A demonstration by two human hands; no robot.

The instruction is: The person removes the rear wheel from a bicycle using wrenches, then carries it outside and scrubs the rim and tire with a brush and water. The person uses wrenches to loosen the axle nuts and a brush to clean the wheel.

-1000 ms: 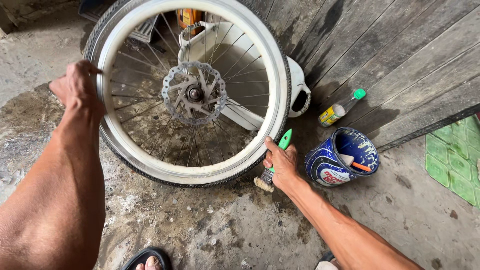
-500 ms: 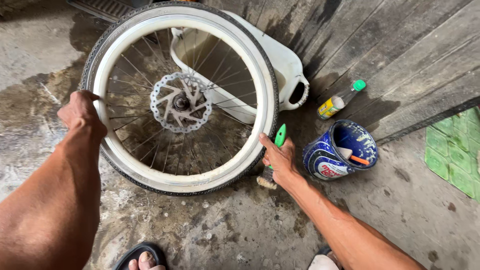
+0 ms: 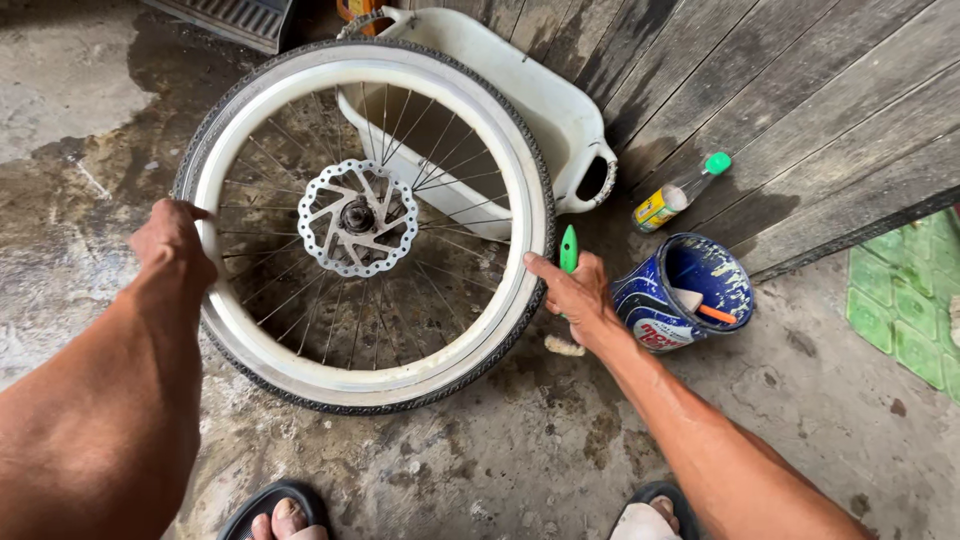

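Since the earlier frame, the bicycle wheel [image 3: 365,225] sits lower in view, showing more of the white tub [image 3: 520,95] behind it. At left, the left hand [image 3: 172,240] grips the rim. Right of the wheel, the right hand [image 3: 578,298] clasps a green-handled brush [image 3: 567,258], fingertips touching the tyre. Further right stand a blue pot [image 3: 690,290] and bottle [image 3: 680,192].

The right hand [image 3: 578,295] hides most of the green brush [image 3: 567,250].
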